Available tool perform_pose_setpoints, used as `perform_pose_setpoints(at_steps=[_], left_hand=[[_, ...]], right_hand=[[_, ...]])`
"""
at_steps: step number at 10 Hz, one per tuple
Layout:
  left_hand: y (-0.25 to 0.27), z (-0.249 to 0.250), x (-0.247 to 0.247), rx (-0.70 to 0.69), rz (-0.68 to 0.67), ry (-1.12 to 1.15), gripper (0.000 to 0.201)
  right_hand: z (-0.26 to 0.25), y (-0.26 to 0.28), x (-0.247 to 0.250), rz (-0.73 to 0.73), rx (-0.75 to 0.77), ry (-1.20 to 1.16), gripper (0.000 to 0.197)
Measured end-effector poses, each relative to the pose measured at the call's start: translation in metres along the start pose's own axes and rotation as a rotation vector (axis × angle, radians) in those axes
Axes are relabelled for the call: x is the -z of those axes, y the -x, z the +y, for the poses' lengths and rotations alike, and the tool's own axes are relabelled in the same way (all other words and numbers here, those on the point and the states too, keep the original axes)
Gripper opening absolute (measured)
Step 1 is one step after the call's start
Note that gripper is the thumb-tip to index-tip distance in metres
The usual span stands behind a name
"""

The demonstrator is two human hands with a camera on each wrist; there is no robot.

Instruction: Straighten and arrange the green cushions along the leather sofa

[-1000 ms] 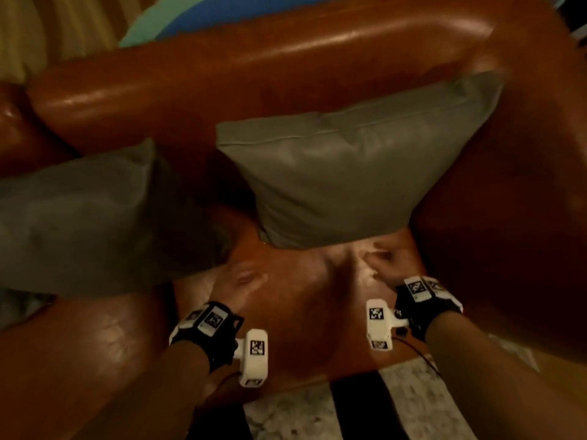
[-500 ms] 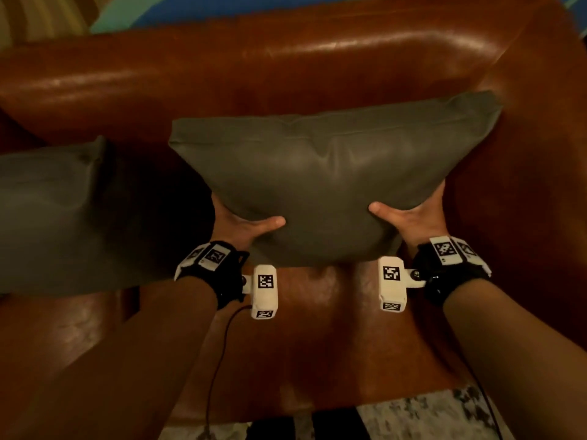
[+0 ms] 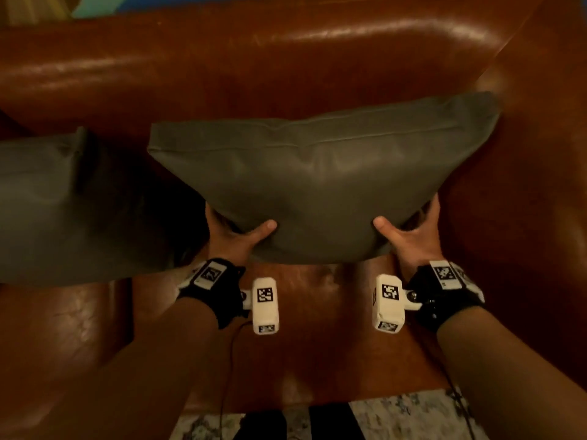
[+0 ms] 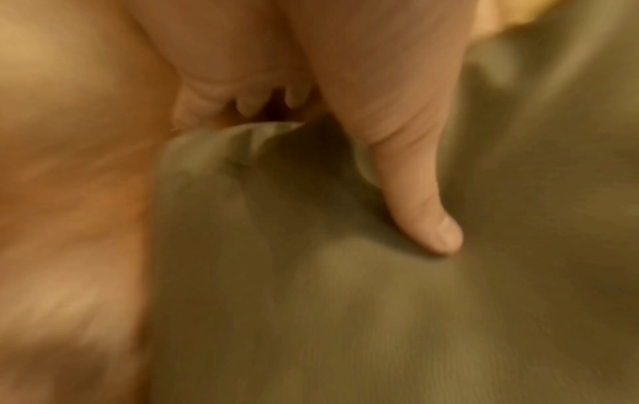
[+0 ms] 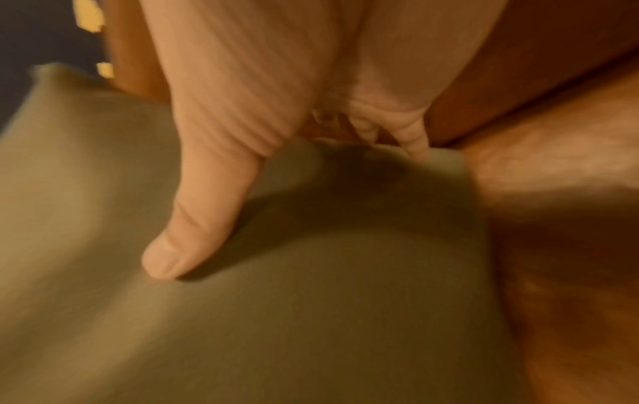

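Note:
A green cushion [image 3: 320, 182] stands on the brown leather sofa [image 3: 286, 52], leaning toward the backrest near the right armrest. My left hand [image 3: 235, 236] grips its lower left corner, thumb on the front face and fingers tucked behind. My right hand [image 3: 409, 233] grips the lower right corner the same way. The wrist views show each thumb pressed into the green cushion [image 4: 345, 300] [image 5: 311, 314] and the fingers curled behind its edge. A second green cushion [image 3: 57, 204] leans on the sofa at the left, untouched.
The sofa's right armrest [image 3: 540, 185] rises close beside the held cushion. Bare seat leather [image 3: 317, 360] lies in front of the cushion. A pale patterned rug with a dark stripe [image 3: 397, 417] shows below the seat edge. A cable [image 3: 227, 369] hangs from my left wrist.
One second ago both hands were low on the seat below the cushion. They have since taken hold of its two lower corners, and the cushion now sits straighter and a little further left.

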State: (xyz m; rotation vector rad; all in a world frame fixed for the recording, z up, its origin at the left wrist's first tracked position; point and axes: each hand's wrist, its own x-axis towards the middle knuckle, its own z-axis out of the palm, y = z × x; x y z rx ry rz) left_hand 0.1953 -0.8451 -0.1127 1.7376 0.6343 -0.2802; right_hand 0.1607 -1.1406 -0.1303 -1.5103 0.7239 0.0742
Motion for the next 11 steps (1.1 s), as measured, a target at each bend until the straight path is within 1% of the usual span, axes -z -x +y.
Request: perform_pose_setpoints(at_steps=[1, 2, 3, 4, 5, 6, 7, 8, 9, 10, 11], left_hand=[[0.02, -0.02, -0.016, 0.248, 0.056, 0.143, 0.114], [0.017, -0.025, -0.032, 0.331, 0.028, 0.281, 0.125], [0.003, -0.028, -0.041, 0.387, -0.005, 0.467, 0.135], [0.0, -0.037, -0.036, 0.397, -0.055, 0.495, 0.12], [0.009, -0.054, -0.03, 0.384, -0.027, 0.341, 0.108], [0.001, -0.067, -0.034, 0.411, -0.014, 0.325, 0.112], [-0.017, -0.055, -0.044, 0.427, -0.037, 0.452, 0.137], [-0.021, -0.05, -0.046, 0.469, -0.091, 0.617, 0.152], [-0.013, -0.049, -0.034, 0.468, -0.098, 0.49, 0.149], [0.003, -0.033, -0.008, 0.451, -0.163, 0.326, 0.114], [0.023, -0.023, 0.035, 0.43, -0.179, 0.262, 0.05]], right_hand=[[0.03, 0.015, 0.003, 0.011, -0.331, -0.046, 0.135], [0.043, 0.012, -0.007, -0.061, -0.426, -0.124, 0.125], [0.035, -0.001, -0.023, -0.109, -0.408, -0.28, 0.116], [0.034, 0.0, -0.022, -0.123, -0.422, -0.294, 0.138], [0.038, 0.007, -0.016, -0.073, -0.51, -0.284, 0.134], [0.034, 0.005, -0.021, 0.014, -0.552, -0.314, 0.106], [0.035, -0.011, -0.032, -0.026, -0.509, -0.361, 0.101], [0.034, -0.013, -0.033, -0.095, -0.457, -0.37, 0.152], [0.045, -0.002, -0.031, -0.033, -0.445, -0.355, 0.15], [0.037, 0.032, -0.039, 0.049, -0.474, -0.305, 0.126], [0.03, 0.075, -0.057, 0.132, -0.5, -0.254, 0.061]])
